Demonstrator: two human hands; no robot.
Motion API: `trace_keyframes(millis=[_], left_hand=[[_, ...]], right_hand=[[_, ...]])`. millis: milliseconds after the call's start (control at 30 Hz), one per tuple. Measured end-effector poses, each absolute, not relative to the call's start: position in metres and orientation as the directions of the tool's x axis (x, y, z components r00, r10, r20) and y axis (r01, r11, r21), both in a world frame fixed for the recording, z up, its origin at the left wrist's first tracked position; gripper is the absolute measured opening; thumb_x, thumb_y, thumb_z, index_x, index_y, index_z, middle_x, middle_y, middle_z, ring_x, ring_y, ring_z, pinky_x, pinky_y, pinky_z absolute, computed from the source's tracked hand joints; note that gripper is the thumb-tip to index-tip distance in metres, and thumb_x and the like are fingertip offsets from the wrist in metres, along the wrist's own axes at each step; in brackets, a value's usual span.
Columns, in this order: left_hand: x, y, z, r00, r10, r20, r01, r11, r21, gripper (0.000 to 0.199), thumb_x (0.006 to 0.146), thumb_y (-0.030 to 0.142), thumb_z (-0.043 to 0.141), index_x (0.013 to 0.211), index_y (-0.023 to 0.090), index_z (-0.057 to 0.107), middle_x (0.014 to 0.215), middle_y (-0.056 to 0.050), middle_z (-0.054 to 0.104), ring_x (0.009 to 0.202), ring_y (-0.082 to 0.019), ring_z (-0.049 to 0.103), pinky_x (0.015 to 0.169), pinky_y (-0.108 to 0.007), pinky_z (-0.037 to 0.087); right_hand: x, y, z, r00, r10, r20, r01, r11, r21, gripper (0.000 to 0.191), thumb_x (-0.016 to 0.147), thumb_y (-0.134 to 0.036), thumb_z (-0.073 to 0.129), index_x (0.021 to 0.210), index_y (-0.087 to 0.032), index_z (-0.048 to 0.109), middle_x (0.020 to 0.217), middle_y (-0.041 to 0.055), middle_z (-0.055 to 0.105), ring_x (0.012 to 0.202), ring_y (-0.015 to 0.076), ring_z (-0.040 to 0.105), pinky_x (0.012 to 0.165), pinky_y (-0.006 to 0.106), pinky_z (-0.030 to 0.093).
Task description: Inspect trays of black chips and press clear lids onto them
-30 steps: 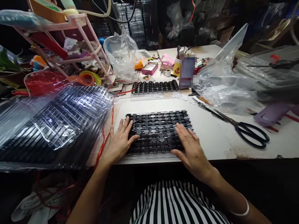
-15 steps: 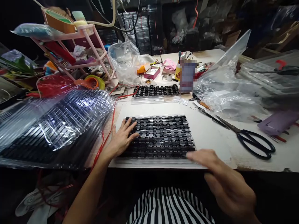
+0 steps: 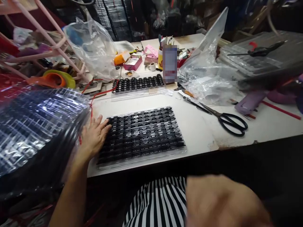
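A clear plastic tray (image 3: 174, 152) lies on the white tabletop in front of me, filled with rows of small black parts (image 3: 144, 132). My left hand (image 3: 94, 137) rests at the tray's left side, its fingers stretched out and touching the edge near the upper left corner. Low in the view and close to the camera, my right hand (image 3: 222, 201) is away from the tray over my lap. Motion smears it, so its fingers cannot be made out.
Behind the tray sits a second tray of black parts (image 3: 138, 83). Scissors (image 3: 227, 119) lie to the right, near crumpled clear plastic bags (image 3: 208, 82). Stacked clear trays (image 3: 40, 119) crowd the left, below a pink rack (image 3: 56, 47). A red cord (image 3: 104, 93) runs between.
My right hand has drawn back from the tray's lower right corner toward my body. My left hand has slid off the parts to the tray's left edge. The camera view has turned right.
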State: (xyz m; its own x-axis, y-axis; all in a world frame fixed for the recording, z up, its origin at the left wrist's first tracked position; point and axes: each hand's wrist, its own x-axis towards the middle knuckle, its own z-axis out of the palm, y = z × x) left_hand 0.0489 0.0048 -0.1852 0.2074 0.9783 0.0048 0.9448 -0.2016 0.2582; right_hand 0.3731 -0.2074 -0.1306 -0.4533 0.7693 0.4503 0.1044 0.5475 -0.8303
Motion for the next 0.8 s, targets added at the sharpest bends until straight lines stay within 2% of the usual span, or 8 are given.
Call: trace_keyframes(millis=[67,100,200,300,467,600,700,800], left_hand=[[0.05,0.003,-0.184,0.215,0.977,0.005,0.941,-0.209,0.267,0.063,0.093,0.054,0.024,0.134,0.011,0.046,0.151,-0.016,0.029,0.142,-0.031,0.017,0.111,-0.058,0.011],[0.049,0.003,-0.186,0.215,0.977,0.011,0.936,-0.209,0.282,0.066,0.093,0.055,0.024,0.137,0.009,0.041,0.152,-0.018,0.028,0.142,-0.03,0.018,0.111,-0.057,0.012],[0.047,0.004,-0.193,0.207,0.978,0.038,0.915,-0.208,0.345,0.072,0.091,0.058,0.023,0.145,0.009,0.025,0.154,-0.018,0.02,0.142,-0.027,0.017,0.112,-0.053,0.014],[0.044,0.005,-0.202,0.221,0.975,0.017,0.894,-0.209,0.395,0.077,0.089,0.063,0.021,0.145,0.011,0.025,0.155,-0.016,0.017,0.143,-0.026,0.014,0.113,-0.05,0.013],[0.044,0.002,-0.204,0.209,0.978,0.001,0.844,-0.181,0.505,0.088,0.085,0.07,0.022,0.148,0.009,0.015,0.155,-0.017,0.019,0.142,-0.026,0.018,0.114,-0.043,0.014],[0.046,-0.012,-0.194,0.12,0.991,-0.059,0.778,-0.056,0.626,0.082,0.087,0.066,0.024,0.148,0.012,0.014,0.154,-0.014,0.024,0.14,-0.026,0.024,0.114,-0.042,0.016],[0.046,-0.028,-0.188,0.073,0.996,-0.06,0.758,-0.016,0.652,0.076,0.089,0.063,0.026,0.147,0.015,0.022,0.153,-0.01,0.029,0.14,-0.026,0.025,0.115,-0.041,0.016],[0.044,-0.044,-0.186,0.058,0.996,-0.061,0.725,0.0,0.688,0.075,0.089,0.062,0.03,0.147,0.016,0.022,0.151,-0.01,0.033,0.139,-0.026,0.026,0.115,-0.042,0.017]], right_hand=[[0.372,-0.205,-0.15,-0.297,0.875,0.381,0.457,0.481,-0.748,0.042,0.091,-0.026,0.047,0.134,-0.03,0.049,0.121,0.0038,0.066,0.114,0.0206,0.059,0.092,0.036,0.051],[0.372,-0.204,-0.161,-0.215,0.901,0.376,0.632,0.422,-0.65,0.044,0.091,-0.022,0.048,0.136,-0.024,0.046,0.128,0.0084,0.06,0.122,0.0226,0.053,0.099,0.041,0.045],[0.372,-0.202,-0.195,-0.16,0.899,0.408,0.865,0.327,-0.381,0.045,0.091,-0.026,0.052,0.134,-0.015,0.046,0.14,0.0181,0.048,0.135,0.0302,0.037,0.104,0.054,0.033],[0.375,-0.203,-0.214,-0.169,0.894,0.415,0.906,0.307,-0.292,0.036,0.092,-0.024,0.05,0.127,-0.014,0.051,0.139,0.0198,0.048,0.137,0.0309,0.033,0.103,0.056,0.029],[0.381,-0.197,-0.205,-0.164,0.906,0.39,0.873,0.317,-0.37,0.037,0.095,-0.028,0.046,0.13,-0.016,0.048,0.138,0.0171,0.049,0.135,0.0266,0.036,0.104,0.051,0.029],[0.391,-0.163,-0.195,-0.153,0.903,0.401,0.884,0.307,-0.354,0.044,0.096,-0.03,0.042,0.137,-0.014,0.04,0.141,0.0165,0.046,0.136,0.024,0.035,0.107,0.047,0.027],[0.401,-0.117,-0.197,-0.154,0.934,0.323,0.927,0.25,-0.28,0.042,0.096,-0.019,0.035,0.136,-0.013,0.043,0.143,0.016,0.045,0.134,0.0248,0.037,0.105,0.047,0.027],[0.411,-0.072,-0.2,-0.159,0.962,0.222,0.961,0.202,-0.187,0.055,0.083,0.001,0.032,0.137,-0.009,0.044,0.142,0.0189,0.045,0.13,0.0276,0.043,0.102,0.05,0.028]])
